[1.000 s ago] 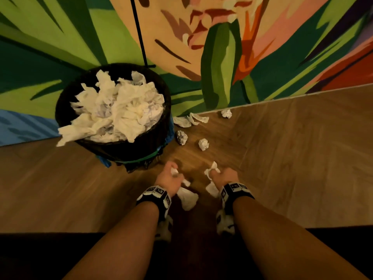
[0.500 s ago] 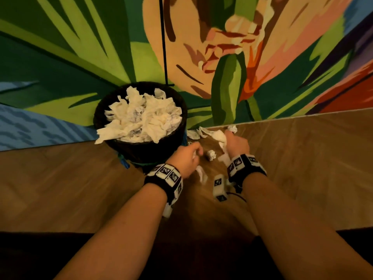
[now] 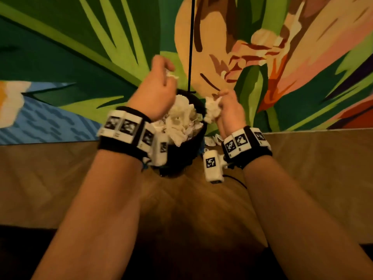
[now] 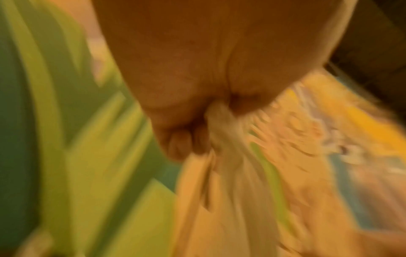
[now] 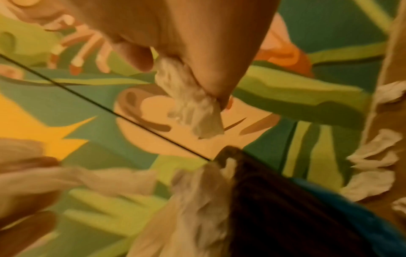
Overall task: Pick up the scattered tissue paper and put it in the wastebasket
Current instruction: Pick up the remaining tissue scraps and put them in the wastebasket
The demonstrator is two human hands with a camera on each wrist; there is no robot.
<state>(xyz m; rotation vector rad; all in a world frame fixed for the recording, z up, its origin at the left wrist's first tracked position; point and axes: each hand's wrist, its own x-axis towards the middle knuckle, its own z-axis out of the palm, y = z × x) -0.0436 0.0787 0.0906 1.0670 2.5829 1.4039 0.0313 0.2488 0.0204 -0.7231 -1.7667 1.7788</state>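
A black wastebasket (image 3: pixel 182 156) heaped with crumpled white tissue (image 3: pixel 179 120) stands on the wooden floor against the painted wall. My left hand (image 3: pixel 161 77) is raised above the basket's far left side, fingers curled round a small wad of tissue (image 3: pixel 171 75). The blurred left wrist view shows the left hand (image 4: pixel 193 139) with tissue (image 4: pixel 222 121) squeezed in the fist. My right hand (image 3: pixel 226 106) hovers by the basket's right rim, gripping a bigger wad (image 3: pixel 212 111). In the right wrist view that wad (image 5: pixel 193 107) hangs from the curled fingers above the basket rim (image 5: pixel 241 156).
A few loose tissues (image 3: pixel 211 140) lie on the floor (image 3: pixel 312 168) just right of the basket, also in the right wrist view as tissue pieces (image 5: pixel 373 156). A thin black cord (image 3: pixel 190 47) runs down the mural wall to the basket. Dark edge along the bottom.
Both hands have lifted from the floor with tissue in them and now hang over the basket. The head view has tilted up and moved closer.
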